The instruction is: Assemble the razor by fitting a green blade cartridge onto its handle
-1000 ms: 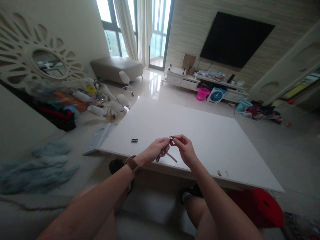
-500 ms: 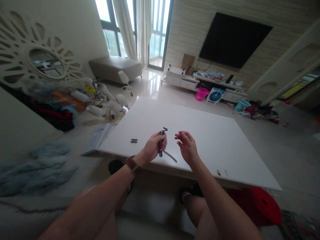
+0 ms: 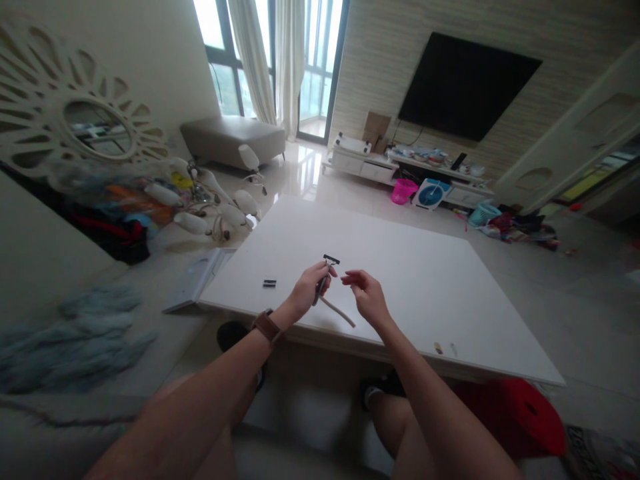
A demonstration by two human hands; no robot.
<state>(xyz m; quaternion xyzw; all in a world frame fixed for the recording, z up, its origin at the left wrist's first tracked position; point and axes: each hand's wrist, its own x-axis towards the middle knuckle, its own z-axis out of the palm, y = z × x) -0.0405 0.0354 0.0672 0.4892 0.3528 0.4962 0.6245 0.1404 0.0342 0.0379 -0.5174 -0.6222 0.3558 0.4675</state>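
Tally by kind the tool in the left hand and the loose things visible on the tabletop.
T-headed tool in the left hand: 1
Dark-striped piece: 1
Pale strip: 1
Small items on the right: 2
Total: 5

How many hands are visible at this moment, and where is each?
2. The left hand grips a dark T-headed tool above the white table; the right hand is just right of it, apart from the tool. No other hand shows.

dark t-shaped razor (image 3: 331, 259), tilted, head uppermost
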